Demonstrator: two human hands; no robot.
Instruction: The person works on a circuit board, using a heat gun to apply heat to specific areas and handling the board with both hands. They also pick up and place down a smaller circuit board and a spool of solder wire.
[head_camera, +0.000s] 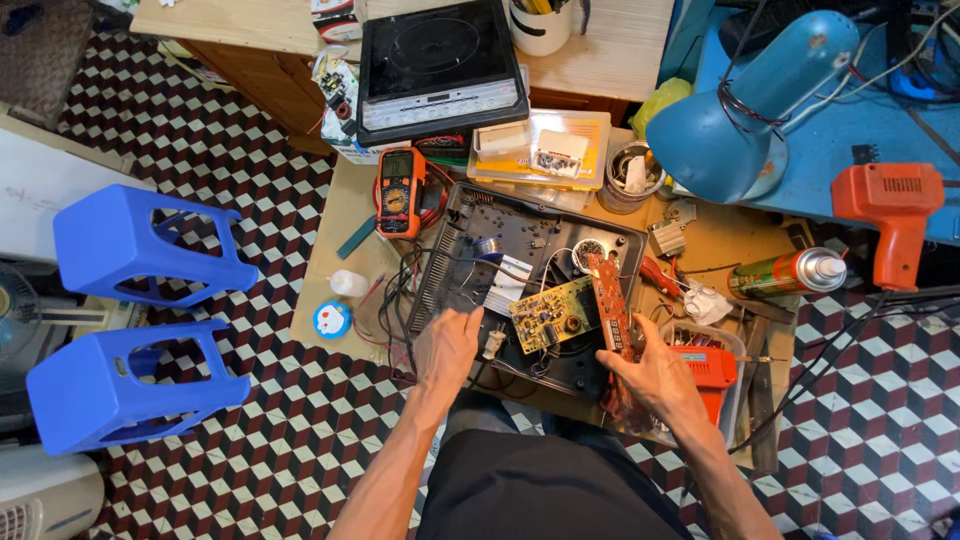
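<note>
On the low wooden work board (345, 215) set over the chequered floor, an opened black appliance casing (455, 225) lies flat with its insides showing, and the person leans over it from the near side. The right hand (655, 375) has its fingers curled around the near end of a narrow red circuit board (608, 303), thumb laid along its edge; the board's long axis runs away from the person, its far end pointing toward the back of the casing and tipped slightly left, and it stands on edge rather than lying flat. Just left of it, touching or nearly so, a green-yellow circuit board (548, 314) sits tilted inside the casing. The left hand (447, 345) rests on the casing's near left edge, fingers bent loosely and lying on a tangle of wires (395, 290); I cannot tell whether it grips any of them. An orange multimeter (400, 192) lies beyond the left hand, near the casing's far left corner. To the right a spray can (790, 272) lies on its side, and two blue plastic stools (140, 310) are tipped over well off to the left.
</note>
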